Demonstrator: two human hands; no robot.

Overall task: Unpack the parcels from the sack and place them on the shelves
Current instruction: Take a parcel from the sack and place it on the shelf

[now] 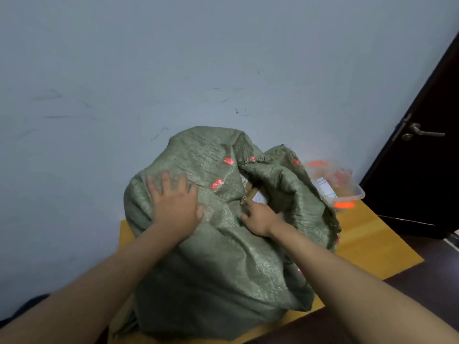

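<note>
Pressing down on a bulging green woven sack (218, 264), a person's left hand (175, 207) lies flat with fingers spread on the cloth, gripping nothing. The sack sits on a low wooden table (367, 244) against a pale wall (124, 70). Just to the right of that hand, the right hand (258, 218) curls its fingers over the folded rim at the sack's mouth, pinching the fabric. Just beyond its fingertips, inside the opening, the corner of a brown cardboard parcel (258, 196) shows. The cloth looks soft, crinkly and likely slippery, so it should give rather than hold shape; the load seems bulky and probably heavy. The parcel looks stiff, best taken by its edges once the rim is peeled back. Farther right, past the sack, stand a clear plastic tub (347, 189) and a dark door (422, 170).
</note>
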